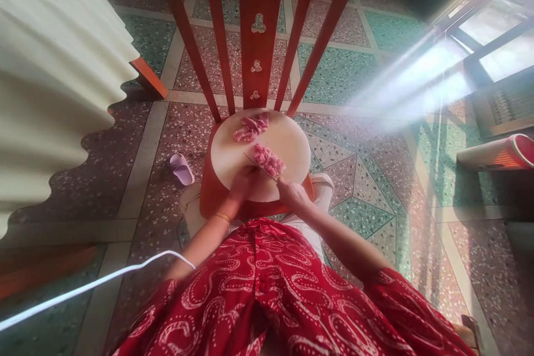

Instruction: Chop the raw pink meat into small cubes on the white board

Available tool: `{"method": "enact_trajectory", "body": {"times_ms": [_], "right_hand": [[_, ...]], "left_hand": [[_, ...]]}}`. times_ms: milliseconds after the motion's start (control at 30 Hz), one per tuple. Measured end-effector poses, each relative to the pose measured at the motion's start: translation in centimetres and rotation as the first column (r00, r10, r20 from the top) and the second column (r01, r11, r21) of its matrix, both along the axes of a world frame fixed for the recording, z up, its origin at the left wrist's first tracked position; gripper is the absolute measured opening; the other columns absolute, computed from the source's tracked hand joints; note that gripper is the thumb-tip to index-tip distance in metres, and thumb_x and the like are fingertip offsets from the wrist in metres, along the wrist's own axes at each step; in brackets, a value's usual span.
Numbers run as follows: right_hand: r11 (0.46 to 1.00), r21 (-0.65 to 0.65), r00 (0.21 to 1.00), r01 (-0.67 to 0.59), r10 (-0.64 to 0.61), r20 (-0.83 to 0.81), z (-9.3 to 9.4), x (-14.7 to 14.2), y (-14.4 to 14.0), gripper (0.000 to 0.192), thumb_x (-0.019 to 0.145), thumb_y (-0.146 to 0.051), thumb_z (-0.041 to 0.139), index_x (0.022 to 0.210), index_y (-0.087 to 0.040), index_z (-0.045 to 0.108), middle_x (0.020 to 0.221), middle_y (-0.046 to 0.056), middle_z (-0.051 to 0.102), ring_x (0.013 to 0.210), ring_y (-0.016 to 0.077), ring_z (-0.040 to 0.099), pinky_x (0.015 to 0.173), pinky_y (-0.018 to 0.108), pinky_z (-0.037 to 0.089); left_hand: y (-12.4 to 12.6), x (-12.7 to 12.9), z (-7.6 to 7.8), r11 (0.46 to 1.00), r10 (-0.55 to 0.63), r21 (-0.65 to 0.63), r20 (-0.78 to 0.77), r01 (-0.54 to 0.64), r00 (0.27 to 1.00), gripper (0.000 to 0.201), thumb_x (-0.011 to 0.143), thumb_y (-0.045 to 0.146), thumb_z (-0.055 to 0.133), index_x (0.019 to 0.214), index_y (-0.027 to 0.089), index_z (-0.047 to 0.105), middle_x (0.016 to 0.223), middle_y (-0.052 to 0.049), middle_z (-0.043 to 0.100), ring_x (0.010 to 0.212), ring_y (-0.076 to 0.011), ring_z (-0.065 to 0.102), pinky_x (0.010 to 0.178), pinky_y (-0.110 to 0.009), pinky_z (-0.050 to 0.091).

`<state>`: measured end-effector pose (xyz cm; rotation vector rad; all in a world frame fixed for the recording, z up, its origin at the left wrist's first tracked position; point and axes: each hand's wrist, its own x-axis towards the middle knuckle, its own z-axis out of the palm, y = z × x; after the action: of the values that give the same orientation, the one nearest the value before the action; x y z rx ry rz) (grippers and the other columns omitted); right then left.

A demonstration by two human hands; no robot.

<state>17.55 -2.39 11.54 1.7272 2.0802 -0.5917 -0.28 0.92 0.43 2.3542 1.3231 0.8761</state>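
Right hand [292, 192] clenched on knife [261, 167]; blade runs up-left; chopped meat [269, 160] just beyond blade; left hand [244, 181] beside it, grip unclear.

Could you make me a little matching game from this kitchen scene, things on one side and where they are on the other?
Things:
1. knife
2. uncut meat slices
3. slipper
4. bangle

Places:
A. on the floor, left of the chair
B. on the left wrist
C. at the far edge of the round cutting board
D. in the right hand, blade beside the chopped meat

Pairs: 1-D, 2-C, 3-A, 4-B
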Motion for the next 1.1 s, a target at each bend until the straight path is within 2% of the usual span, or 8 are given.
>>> {"method": "enact_trajectory", "body": {"times_ms": [133, 300, 467, 567, 633, 767, 933, 1100], "right_hand": [[0.999, -0.044, 1.0, -0.024, 0.024, -0.001, 0.0, -2.1, 1.8, 0.045, 0.09, -0.018, 0.035, 0.135, -0.019, 0.031, 0.093, 0.011, 0.067, 0.085, 0.0228, 0.065, 0.067, 0.029, 0.046], [0.999, -0.011, 0.995, -0.053, 0.052, -0.084, 0.0, -4.8, 3.7, 0.034, 0.091, -0.015, 0.028, 0.12, -0.017, 0.045, 0.096, 0.013, 0.066, 0.089, 0.0233, 0.064, 0.07, 0.03, 0.047], [0.995, -0.062, 0.997, -0.073, 0.075, 0.029, -0.2, -0.4, 1.8, 0.04, 0.091, -0.017, 0.034, 0.131, -0.02, 0.035, 0.093, 0.011, 0.067, 0.082, 0.0209, 0.065, 0.066, 0.027, 0.045], [0.998, -0.012, 0.996, -0.053, 0.054, 0.076, 0.1, 2.3, 0.8, 0.032, 0.093, -0.02, 0.031, 0.123, -0.02, 0.043, 0.091, 0.01, 0.067, 0.083, 0.0207, 0.065, 0.065, 0.026, 0.045], [0.999, 0.007, 0.996, -0.05, 0.049, 0.068, 0.4, 2.6, 0.6, 0.032, 0.094, -0.021, 0.031, 0.123, -0.02, 0.044, 0.092, 0.01, 0.067, 0.084, 0.0206, 0.065, 0.066, 0.026, 0.045], [0.996, -0.038, 0.995, -0.081, 0.083, 0.051, 1.1, 0.9, 0.4, 0.037, 0.094, -0.022, 0.031, 0.13, -0.019, 0.038, 0.092, 0.011, 0.067, 0.084, 0.0208, 0.065, 0.068, 0.026, 0.045], [0.996, -0.053, 0.997, -0.07, 0.071, 0.009, 1.4, -2.0, 1.3, 0.037, 0.092, -0.017, 0.032, 0.128, -0.016, 0.041, 0.094, 0.012, 0.067, 0.086, 0.0218, 0.065, 0.069, 0.028, 0.047], [0.998, 0.015, 0.991, -0.061, 0.062, -0.115, 0.0, -5.2, 3.3, 0.029, 0.091, -0.015, 0.033, 0.116, -0.016, 0.047, 0.096, 0.012, 0.067, 0.088, 0.0227, 0.065, 0.069, 0.03, 0.048]], "left_hand": [[-0.2, 0.0, 0.0, 1.0, 0.026, -0.018, 0.039, -0.025, 0.999, 0.028, 0.09, 0.018, 0.041, 0.11, 0.018, 0.06, 0.105, -0.007, 0.064, 0.099, -0.0207, 0.057, 0.09, -0.04, 0.048], [-0.4, 0.1, -0.1, 0.999, 0.05, 0.012, 0.006, -0.05, 0.999, 0.026, 0.09, 0.02, 0.043, 0.106, 0.017, 0.062, 0.098, -0.008, 0.064, 0.095, -0.0218, 0.057, 0.087, -0.04, 0.049], [-0.3, -0.4, -0.3, 1.0, 0.007, 0.018, 0.02, -0.007, 1.0, 0.029, 0.087, 0.014, 0.042, 0.109, 0.017, 0.061, 0.104, -0.008, 0.063, 0.098, -0.0214, 0.054, 0.089, -0.039, 0.048], [-0.6, -0.6, -0.5, 1.0, 0.007, 0.002, 0.046, -0.007, 0.999, 0.031, 0.087, 0.011, 0.041, 0.11, 0.016, 0.06, 0.108, -0.009, 0.061, 0.1, -0.0214, 0.052, 0.091, -0.039, 0.047], [-0.8, -0.6, -0.5, 0.999, 0.046, 0.007, 0.073, -0.047, 0.996, 0.03, 0.087, 0.013, 0.041, 0.11, 0.016, 0.06, 0.108, -0.009, 0.061, 0.102, -0.0216, 0.052, 0.091, -0.04, 0.047], [-0.9, -0.2, -0.3, 0.983, 0.18, 0.013, 0.086, -0.182, 0.98, 0.024, 0.088, 0.018, 0.043, 0.099, 0.016, 0.064, 0.096, -0.009, 0.063, 0.092, -0.0213, 0.055, 0.083, -0.039, 0.048], [-0.6, -0.1, -0.4, 0.995, 0.102, 0.008, 0.037, -0.102, 0.994, 0.022, 0.088, 0.018, 0.043, 0.092, 0.016, 0.065, 0.09, -0.008, 0.063, 0.089, -0.0215, 0.056, 0.081, -0.039, 0.049], [-0.6, 0.0, -0.5, 0.994, 0.104, 0.036, 0.016, -0.104, 0.994, 0.022, 0.089, 0.021, 0.044, 0.094, 0.015, 0.064, 0.087, -0.01, 0.064, 0.088, -0.0231, 0.057, 0.08, -0.04, 0.05]]}}
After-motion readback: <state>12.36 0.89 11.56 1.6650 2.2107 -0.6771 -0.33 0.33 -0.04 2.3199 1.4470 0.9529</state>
